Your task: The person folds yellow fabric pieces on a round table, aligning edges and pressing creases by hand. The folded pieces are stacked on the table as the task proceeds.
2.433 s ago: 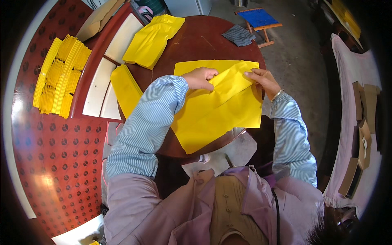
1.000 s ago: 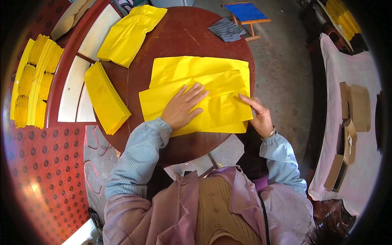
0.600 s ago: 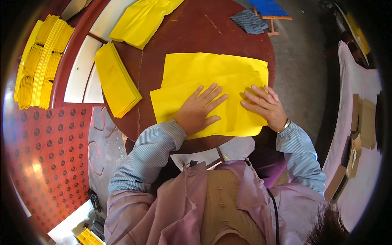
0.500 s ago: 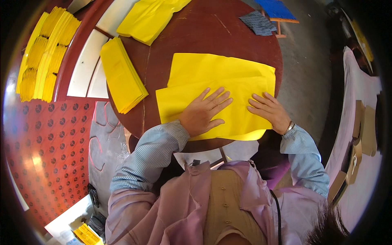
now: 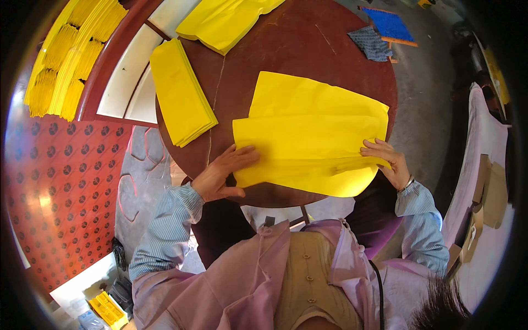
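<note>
A large yellow sheet (image 5: 308, 132) lies in front of me on the dark red round table (image 5: 297, 44), partly folded over itself; I cannot tell whether it is paper or cloth. Along its near side a flap is lifted and creased. At the sheet's left edge, my left hand (image 5: 223, 170) rests its outstretched fingertips on the yellow, thumb apart. My right hand (image 5: 389, 162) grips the right edge near the raised flap, its fingers over the top and the thumb mostly hidden.
To the left lies a folded yellow stack (image 5: 181, 93). More yellow sheets (image 5: 225, 22) sit at the far edge. Many yellow bundles (image 5: 74, 52) stand at far left. A grey cloth (image 5: 370, 44) hangs by a blue-topped stool (image 5: 389, 25). Cardboard boxes (image 5: 491, 192) are at right.
Both hands were flat on the sheet. My left hand has slid left to its edge, and my right hand has moved to the right edge, where a flap now rises. The whole view has shifted slightly.
</note>
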Demonstrator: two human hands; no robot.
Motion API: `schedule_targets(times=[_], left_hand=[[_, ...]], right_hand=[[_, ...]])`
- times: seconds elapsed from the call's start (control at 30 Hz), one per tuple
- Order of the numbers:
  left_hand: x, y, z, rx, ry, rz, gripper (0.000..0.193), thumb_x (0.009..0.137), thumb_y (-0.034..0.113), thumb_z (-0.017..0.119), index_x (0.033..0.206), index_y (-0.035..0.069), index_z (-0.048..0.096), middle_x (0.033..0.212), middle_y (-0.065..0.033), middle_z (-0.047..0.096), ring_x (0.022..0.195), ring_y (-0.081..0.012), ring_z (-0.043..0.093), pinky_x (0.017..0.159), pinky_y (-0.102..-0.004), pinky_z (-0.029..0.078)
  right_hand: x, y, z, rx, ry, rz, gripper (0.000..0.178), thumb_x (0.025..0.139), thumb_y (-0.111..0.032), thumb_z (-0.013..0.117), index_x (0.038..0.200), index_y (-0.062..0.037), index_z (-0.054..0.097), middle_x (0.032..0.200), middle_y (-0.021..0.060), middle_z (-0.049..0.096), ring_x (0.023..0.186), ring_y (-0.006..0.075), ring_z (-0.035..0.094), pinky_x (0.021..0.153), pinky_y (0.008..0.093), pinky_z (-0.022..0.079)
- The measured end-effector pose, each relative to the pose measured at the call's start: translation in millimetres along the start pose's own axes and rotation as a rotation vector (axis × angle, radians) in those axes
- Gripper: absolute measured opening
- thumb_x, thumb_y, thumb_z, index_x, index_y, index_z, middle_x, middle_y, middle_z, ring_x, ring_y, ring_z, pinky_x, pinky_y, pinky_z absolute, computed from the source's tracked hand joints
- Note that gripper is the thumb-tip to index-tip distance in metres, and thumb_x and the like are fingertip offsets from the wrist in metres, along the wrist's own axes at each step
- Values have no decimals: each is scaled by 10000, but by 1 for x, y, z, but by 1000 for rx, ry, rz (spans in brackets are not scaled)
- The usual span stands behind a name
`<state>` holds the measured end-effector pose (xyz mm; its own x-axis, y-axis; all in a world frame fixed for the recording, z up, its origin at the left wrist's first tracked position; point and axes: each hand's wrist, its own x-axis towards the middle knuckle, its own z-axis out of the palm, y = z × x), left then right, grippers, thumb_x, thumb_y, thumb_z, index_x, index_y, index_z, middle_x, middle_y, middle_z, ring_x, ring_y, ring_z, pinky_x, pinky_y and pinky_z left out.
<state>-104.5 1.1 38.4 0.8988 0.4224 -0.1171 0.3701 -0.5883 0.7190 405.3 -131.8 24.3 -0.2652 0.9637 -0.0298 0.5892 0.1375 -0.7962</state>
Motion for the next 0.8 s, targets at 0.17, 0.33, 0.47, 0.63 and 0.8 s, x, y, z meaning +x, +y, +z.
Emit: schedule_targets(times=[0.17,0.33,0.47,0.63,0.8], left_hand=[[10,13,36,-256,462,-290,944,904,157,838,1673,133,290,1478,-165,626,1421,-302,564,1199,-440,411],[29,13,66,-441,823,-384,883,901,-3,794,1627,45,292,1365,-190,674,1200,-255,704,1064,-367,527],[34,13,68,-615,880,-474,826,904,-9,792,1574,1,309,1327,-188,691,1160,-242,717,1102,-375,507],[43,13,68,-461,971,-477,809,880,9,816,1537,-9,346,1150,-182,759,1123,-236,731,1182,-417,454],[50,18,70,-239,1035,-466,813,860,27,820,1536,-7,371,1028,-187,777,1073,-265,749,1198,-424,446]], right_hand=[[-7,14,20,370,255,325,245,1023,-112,702,1250,-41,762,1173,86,777,1100,170,709,1053,337,514],[-4,17,47,306,491,263,244,1040,-105,708,1261,-7,736,1141,37,756,1048,124,671,952,271,520],[3,9,61,197,640,291,238,1033,-115,730,1244,-5,729,1137,27,766,1049,126,681,978,279,528],[14,2,68,81,803,290,175,968,-191,807,997,-40,724,877,37,692,785,135,587,737,305,488],[19,-2,72,-169,887,282,186,925,-171,843,963,-39,717,788,54,617,716,161,538,678,322,466]])
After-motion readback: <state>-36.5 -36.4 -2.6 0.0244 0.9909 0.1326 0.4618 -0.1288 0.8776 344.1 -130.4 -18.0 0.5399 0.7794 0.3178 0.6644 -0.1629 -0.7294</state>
